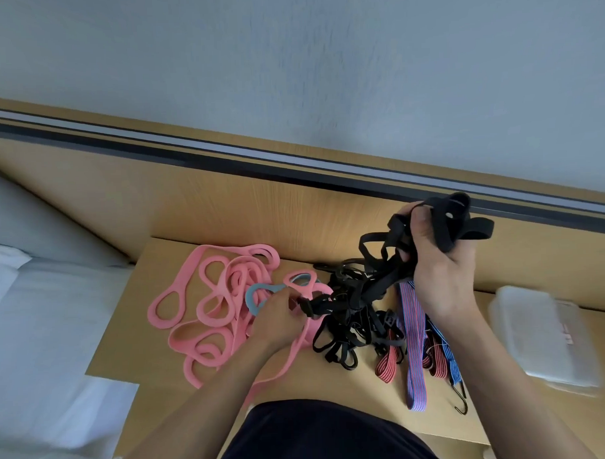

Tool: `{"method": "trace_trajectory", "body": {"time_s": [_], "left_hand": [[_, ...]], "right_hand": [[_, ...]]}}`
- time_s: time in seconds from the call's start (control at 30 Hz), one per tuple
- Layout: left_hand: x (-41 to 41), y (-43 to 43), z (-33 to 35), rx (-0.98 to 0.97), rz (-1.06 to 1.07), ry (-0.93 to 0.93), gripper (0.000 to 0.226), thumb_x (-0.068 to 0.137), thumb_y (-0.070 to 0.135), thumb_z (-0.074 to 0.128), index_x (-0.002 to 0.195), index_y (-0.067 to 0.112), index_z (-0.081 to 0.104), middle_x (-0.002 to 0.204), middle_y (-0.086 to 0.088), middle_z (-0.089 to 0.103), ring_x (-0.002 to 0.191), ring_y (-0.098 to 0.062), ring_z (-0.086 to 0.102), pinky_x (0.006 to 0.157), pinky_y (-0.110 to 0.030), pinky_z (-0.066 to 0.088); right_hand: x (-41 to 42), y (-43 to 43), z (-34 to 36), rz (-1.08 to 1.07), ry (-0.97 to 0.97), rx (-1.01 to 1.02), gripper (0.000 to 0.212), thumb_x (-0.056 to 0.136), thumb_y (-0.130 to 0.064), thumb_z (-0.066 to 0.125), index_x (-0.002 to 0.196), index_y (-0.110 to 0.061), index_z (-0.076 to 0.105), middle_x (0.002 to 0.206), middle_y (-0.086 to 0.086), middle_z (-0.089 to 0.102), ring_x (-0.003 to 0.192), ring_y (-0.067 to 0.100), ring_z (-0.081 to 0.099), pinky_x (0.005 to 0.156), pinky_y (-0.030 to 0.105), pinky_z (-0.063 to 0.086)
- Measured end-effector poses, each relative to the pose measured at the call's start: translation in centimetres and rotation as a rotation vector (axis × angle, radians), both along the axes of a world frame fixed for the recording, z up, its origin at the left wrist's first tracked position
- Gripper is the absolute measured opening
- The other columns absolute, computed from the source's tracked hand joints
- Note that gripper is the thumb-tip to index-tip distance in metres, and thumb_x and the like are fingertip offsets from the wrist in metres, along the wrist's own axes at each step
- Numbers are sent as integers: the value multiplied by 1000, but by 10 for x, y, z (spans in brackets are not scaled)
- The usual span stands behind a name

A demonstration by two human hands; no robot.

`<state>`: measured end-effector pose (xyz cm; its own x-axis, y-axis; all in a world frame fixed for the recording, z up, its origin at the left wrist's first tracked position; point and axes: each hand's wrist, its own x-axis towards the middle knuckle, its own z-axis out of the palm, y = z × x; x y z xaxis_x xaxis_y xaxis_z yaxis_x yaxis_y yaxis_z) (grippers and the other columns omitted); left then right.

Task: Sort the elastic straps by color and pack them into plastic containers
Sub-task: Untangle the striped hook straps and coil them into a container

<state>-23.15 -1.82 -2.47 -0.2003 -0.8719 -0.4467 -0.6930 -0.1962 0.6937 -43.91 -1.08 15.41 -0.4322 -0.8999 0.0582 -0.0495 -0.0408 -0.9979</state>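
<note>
- Watching through the head camera, I judge the sort to be in its early stage: colours are roughly grouped on the worktop point(133, 338), but I see nothing packed.
- The right hand point(439, 269) is raised above the worktop, its fingers point(418, 225) curled tight round a bunch of black straps point(455, 220). Several loops trail from that bunch down into the black tangle point(345, 317) lying below.
- The left hand point(276, 316) is low, at the seam between pink and black. Its fingers pinch something at the edge of the tangle; it looks like a black buckle end, though I cannot tell for sure.
- The pink straps point(207, 301) lie spread in loops on the left side of the worktop, touching the black tangle where the left hand works. A blue-grey loop point(254, 299) sits among them, just beside that hand.
- The striped cords point(412, 328), red and blue with a hook at the near end, lie to the right of the tangle and partly under the right forearm.
- The plastic container point(545, 337) stands well apart on the far right, blurred, apparently with its lid on. I cannot tell whether anything is inside.
- What is left, as I read it: freeing the black from the pink, pulling out the blue-grey loop, separating the striped cords, then packing every colour.
- A bed point(39, 307) borders the worktop on the left.
</note>
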Motion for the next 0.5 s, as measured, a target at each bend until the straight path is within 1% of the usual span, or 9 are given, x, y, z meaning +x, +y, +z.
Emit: {"method": "trace_trajectory", "body": {"time_s": [0.03,0.1,0.2,0.23,0.3,0.37,0.4,0.43,0.5], "left_hand": [[-1,-1,0,20,20,0,18,92,19,57,108,26,58,94,11,63,89,-15,62,70,-28,45],[0,-3,-1,34,29,-22,17,94,18,56,109,25,54,92,9,64,86,-14,62,66,-29,42],[6,-7,-1,15,43,-30,5,97,19,55,101,19,53,81,8,61,81,-20,61,61,-33,40],[10,-9,-2,5,52,-30,6,97,16,53,102,18,54,81,7,61,82,-23,62,60,-33,40],[17,-11,-1,-35,62,-57,18,95,10,51,110,15,58,87,3,64,87,-27,65,62,-32,40],[25,-13,0,-90,45,-102,28,92,7,54,118,13,61,96,0,66,93,-27,65,67,-30,40],[27,-14,1,-115,29,-125,30,91,6,55,119,14,61,99,-1,68,93,-26,65,68,-29,41],[29,-13,2,-136,33,-136,29,92,5,54,118,15,62,99,0,70,89,-26,64,66,-30,41],[32,-13,6,-161,105,-118,19,96,5,48,101,20,59,86,4,69,76,-24,65,58,-34,46]], "right_hand": [[1,0,1,24,7,-10,29,88,-57,59,88,-30,69,79,-12,67,68,9,53,56,19,46],[2,2,-1,56,14,-10,23,88,-56,59,86,-35,68,80,-12,68,71,8,57,59,21,48],[-3,6,-11,96,94,-1,23,91,-51,57,95,-29,65,85,-4,67,82,14,59,71,33,50],[-5,7,-17,120,133,0,22,93,-43,56,101,-24,63,89,1,65,83,17,58,73,32,48],[-10,9,-28,158,197,-9,18,94,-19,55,112,-20,60,97,-3,65,91,16,61,79,22,48],[-11,12,-38,199,226,3,40,89,3,52,116,-26,58,104,-10,65,99,17,62,84,26,50],[-10,13,-41,212,238,21,48,87,7,51,117,-29,58,106,-11,65,100,17,63,85,30,52],[-9,14,-44,217,265,34,51,83,6,49,118,-30,59,107,-13,66,101,14,64,87,29,51],[-7,17,-48,229,348,44,49,76,-8,46,117,-31,61,107,-16,68,101,10,65,87,19,50]]}}
